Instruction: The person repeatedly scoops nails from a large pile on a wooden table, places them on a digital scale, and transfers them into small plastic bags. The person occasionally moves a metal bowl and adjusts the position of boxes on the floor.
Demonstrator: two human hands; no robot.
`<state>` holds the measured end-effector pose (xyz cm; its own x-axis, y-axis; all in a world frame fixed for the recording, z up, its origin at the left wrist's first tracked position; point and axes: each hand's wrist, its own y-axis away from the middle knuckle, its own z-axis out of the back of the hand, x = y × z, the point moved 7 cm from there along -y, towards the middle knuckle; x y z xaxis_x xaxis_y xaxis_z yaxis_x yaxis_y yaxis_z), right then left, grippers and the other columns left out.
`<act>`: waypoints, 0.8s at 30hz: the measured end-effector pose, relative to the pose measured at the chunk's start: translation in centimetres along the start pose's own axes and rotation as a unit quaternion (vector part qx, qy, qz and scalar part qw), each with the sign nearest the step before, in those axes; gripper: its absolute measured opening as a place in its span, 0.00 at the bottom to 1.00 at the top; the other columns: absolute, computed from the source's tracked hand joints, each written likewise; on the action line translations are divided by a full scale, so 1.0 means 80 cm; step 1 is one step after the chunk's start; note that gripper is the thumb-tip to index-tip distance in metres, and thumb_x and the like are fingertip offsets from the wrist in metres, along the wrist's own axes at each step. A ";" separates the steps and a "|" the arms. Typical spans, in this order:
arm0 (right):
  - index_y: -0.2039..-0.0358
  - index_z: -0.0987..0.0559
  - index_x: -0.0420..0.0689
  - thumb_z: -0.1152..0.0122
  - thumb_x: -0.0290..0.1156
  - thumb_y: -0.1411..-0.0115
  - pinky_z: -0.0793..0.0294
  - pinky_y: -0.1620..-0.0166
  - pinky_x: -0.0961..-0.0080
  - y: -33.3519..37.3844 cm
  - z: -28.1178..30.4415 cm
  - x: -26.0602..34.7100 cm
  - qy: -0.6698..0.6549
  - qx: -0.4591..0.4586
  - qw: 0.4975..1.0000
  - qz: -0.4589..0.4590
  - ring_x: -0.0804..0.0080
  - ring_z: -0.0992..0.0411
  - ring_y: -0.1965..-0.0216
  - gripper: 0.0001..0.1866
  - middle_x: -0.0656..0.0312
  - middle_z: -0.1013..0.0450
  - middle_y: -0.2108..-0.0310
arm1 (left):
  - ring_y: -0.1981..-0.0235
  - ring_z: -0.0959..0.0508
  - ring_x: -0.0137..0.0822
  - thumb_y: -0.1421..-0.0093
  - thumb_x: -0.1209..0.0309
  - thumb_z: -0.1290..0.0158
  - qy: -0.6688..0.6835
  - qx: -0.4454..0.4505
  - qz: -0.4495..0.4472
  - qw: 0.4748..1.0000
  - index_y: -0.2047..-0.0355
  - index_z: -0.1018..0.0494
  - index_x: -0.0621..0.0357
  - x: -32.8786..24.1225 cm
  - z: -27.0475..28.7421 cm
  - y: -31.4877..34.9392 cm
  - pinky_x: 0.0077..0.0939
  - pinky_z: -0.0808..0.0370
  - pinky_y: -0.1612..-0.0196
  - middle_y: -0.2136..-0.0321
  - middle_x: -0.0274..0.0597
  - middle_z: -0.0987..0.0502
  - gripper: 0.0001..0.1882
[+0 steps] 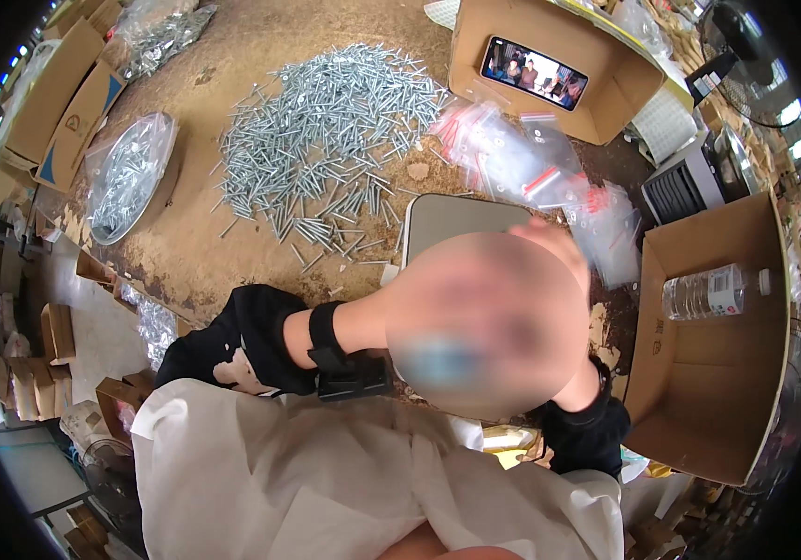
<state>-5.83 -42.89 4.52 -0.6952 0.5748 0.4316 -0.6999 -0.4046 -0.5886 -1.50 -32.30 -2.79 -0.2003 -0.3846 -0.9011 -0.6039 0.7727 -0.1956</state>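
My left hand reaches in from the left over a flat grey plate with a pale rim; a round blur covers its fingers. My right hand comes up from the lower right into the same blur. Some blurred fingers show past its upper edge, close to the plate's right side, but whose they are is unclear. Anything held is hidden, apart from a bluish smear low in the blur. Beyond the plate spreads a big heap of long silver screws. Clear zip bags with red strips lie to its right.
At the left stands a bowl lined with plastic, holding metal parts, near cardboard boxes. A phone rests in an open carton at the back. Another carton on the right contains a plastic bottle.
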 end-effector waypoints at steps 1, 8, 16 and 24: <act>0.55 0.21 0.49 0.29 0.33 0.57 0.39 0.39 0.45 -0.001 -0.008 0.007 0.018 0.027 0.999 -0.001 0.46 0.38 0.40 0.24 0.51 0.34 0.43 | 0.63 0.31 0.22 0.42 0.74 0.38 0.014 -0.001 -0.001 1.000 0.60 0.35 0.57 0.000 -0.004 0.001 0.20 0.33 0.60 0.66 0.31 0.31 0.16; 0.70 0.22 0.49 0.33 0.36 0.53 0.42 0.37 0.45 0.006 -0.012 0.015 0.077 0.048 0.995 0.036 0.53 0.36 0.39 0.10 0.58 0.29 0.47 | 0.61 0.31 0.24 0.44 0.69 0.34 -0.066 0.053 -0.050 0.995 0.51 0.33 0.60 0.001 -0.016 0.006 0.22 0.32 0.60 0.63 0.33 0.30 0.25; 0.72 0.24 0.49 0.33 0.36 0.52 0.40 0.38 0.48 0.009 0.003 0.025 0.085 -0.016 0.994 0.060 0.54 0.27 0.49 0.10 0.59 0.25 0.53 | 0.54 0.25 0.35 0.39 0.65 0.39 -0.196 0.045 -0.130 0.971 0.43 0.38 0.67 -0.018 -0.028 0.009 0.30 0.29 0.53 0.53 0.45 0.26 0.30; 0.68 0.25 0.47 0.32 0.34 0.46 0.27 0.48 0.52 0.010 0.021 0.020 0.090 -0.079 0.991 0.057 0.58 0.23 0.62 0.10 0.57 0.23 0.61 | 0.62 0.20 0.40 0.43 0.72 0.38 -0.346 -0.030 -0.189 0.918 0.57 0.25 0.62 -0.061 -0.010 0.010 0.30 0.25 0.59 0.62 0.44 0.21 0.14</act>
<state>-7.80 -43.46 5.86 -0.7186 0.6543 0.2356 -0.5741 -0.3670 -0.7319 -1.67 -30.22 1.74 0.5590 -0.1905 -0.8070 -0.5751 0.6121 -0.5428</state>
